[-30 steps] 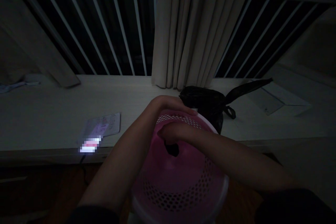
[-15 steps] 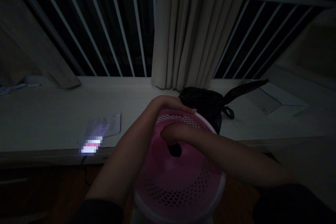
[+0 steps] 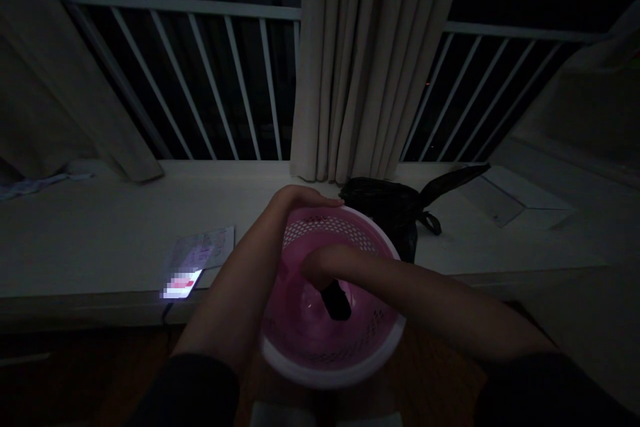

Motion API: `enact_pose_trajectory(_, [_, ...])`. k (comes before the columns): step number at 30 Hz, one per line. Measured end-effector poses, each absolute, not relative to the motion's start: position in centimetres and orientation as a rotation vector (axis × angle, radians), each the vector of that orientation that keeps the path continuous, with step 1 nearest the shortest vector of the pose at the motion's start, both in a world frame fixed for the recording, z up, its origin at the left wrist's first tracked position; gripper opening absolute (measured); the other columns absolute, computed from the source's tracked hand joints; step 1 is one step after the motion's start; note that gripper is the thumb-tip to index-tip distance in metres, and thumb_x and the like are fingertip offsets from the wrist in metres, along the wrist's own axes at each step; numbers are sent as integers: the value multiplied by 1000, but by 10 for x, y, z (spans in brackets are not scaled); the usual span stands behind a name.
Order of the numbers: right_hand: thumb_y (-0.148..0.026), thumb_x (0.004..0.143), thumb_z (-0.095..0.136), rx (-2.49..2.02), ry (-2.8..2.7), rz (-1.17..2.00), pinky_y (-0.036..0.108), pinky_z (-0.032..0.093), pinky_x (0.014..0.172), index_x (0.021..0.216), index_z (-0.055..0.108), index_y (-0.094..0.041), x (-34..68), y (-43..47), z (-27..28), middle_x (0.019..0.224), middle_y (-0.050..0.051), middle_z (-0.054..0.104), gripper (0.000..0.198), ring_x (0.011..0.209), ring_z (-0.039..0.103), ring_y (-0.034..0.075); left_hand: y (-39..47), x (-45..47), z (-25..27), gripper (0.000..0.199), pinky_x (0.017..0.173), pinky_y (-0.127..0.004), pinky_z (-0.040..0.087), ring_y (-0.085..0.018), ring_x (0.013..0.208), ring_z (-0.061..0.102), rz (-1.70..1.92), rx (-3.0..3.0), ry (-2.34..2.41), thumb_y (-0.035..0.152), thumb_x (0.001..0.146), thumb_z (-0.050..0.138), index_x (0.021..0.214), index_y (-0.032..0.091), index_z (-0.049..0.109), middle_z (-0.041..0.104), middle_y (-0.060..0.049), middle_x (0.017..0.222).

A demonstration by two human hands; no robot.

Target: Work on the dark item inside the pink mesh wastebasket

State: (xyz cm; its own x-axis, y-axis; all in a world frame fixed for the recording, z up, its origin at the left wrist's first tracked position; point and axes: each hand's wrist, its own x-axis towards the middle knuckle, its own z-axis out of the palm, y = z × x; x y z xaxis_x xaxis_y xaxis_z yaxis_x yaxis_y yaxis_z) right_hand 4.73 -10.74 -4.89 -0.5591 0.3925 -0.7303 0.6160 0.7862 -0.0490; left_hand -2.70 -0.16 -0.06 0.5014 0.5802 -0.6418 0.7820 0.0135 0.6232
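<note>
A pink plastic basket [image 3: 320, 373] with a pale rim and perforated sides is in front of me, its open mouth facing me. My left hand [image 3: 309, 196] is bent over its far left rim, with the fingers closed along the edge. Inside the basket, my right hand [image 3: 320, 265] is curled around a small black thing [image 3: 337, 302] whose end sticks out below the hand. In the dim light I cannot make out what kind of thing it is. The fingertips of my right hand are hidden.
Behind the basket, a black plastic bag [image 3: 385, 203] sits on a white ledge [image 3: 120, 233]. A lit phone [image 3: 184, 283] with a cable and a paper [image 3: 217, 247] lie at left. A white box [image 3: 520, 197] is at right. Curtains [image 3: 345, 67] and railings stand behind.
My view has tilted up a little. The basket's near rim has risen in view and its mouth shows at a different angle. Both hands stay at the basket, slightly further left.
</note>
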Motion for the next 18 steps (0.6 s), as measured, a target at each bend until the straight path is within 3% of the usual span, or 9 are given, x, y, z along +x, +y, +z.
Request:
enact_pose_trajectory(6, [-13,76,60,676,2055,-328,35,50,79,81,66,-9,44,-96,-43,71,5,64,9,78,63,22,0,-27,0,74,87,-36,48,-30,101,66,-266,1647,1156,77,59,65,101,16,71,73,-13,105])
enact_pose_trajectory(11, [-10,73,61,639,2038,-354,32,48,71,64,61,-10,54,-80,-58,55,0,54,9,67,59,19,3,-23,-2,67,85,-36,49,-29,96,68,-375,1598,1124,72,57,70,98,19,73,76,-10,95])
enact_pose_trajectory(18, [-17,76,64,530,2052,-567,27,44,62,58,58,-12,53,-73,-75,55,-2,55,20,59,53,13,4,-18,-3,59,85,-35,50,-29,97,68,-315,1719,1139,64,60,72,98,19,75,76,-9,93])
